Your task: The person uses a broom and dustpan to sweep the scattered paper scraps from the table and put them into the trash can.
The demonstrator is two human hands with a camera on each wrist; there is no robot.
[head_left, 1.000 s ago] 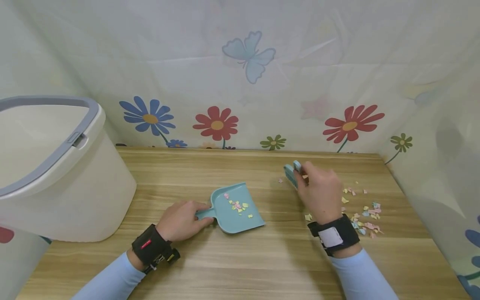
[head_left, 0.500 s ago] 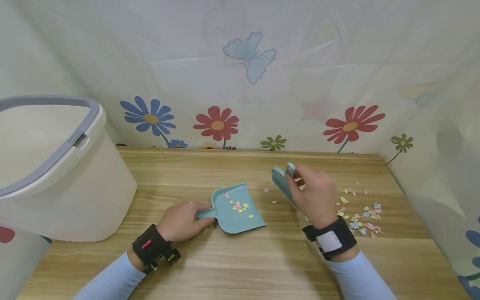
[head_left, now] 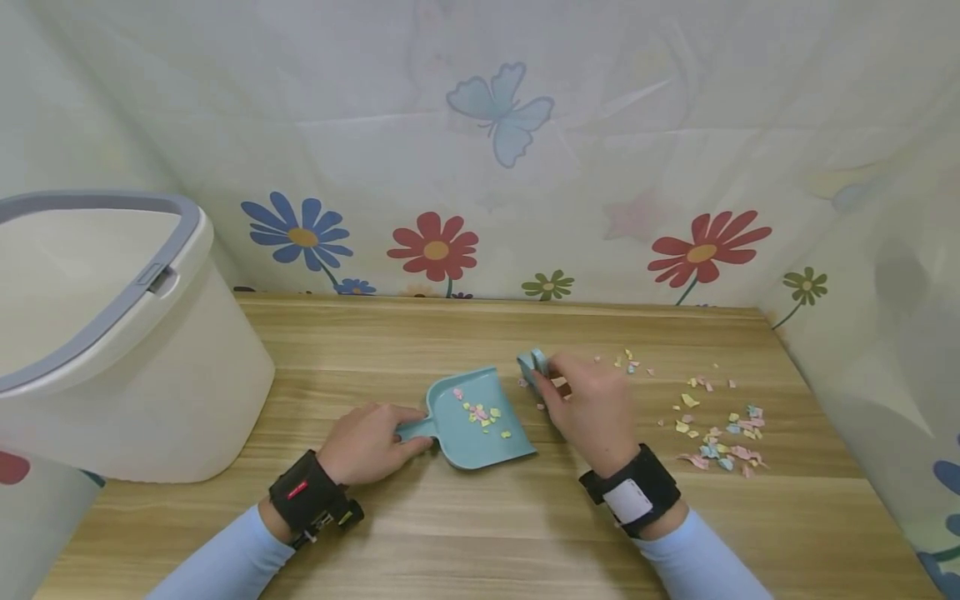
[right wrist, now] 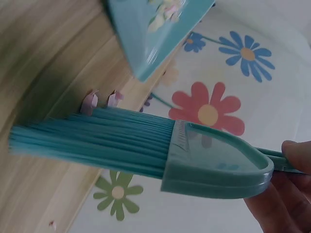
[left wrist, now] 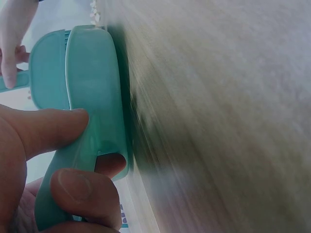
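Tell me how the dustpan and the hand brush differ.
The dustpan is broad and shallow; the hand brush has long bristles. The dustpan, bearing pastel scraps, faces up; the hand brush points bristles down. The left hand holds the dustpan, the right hand the hand brush. Both are teal.

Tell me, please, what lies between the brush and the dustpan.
Two pink scraps lie on the table between the brush and the dustpan, nearer the brush; the right wrist view shows them clearly.
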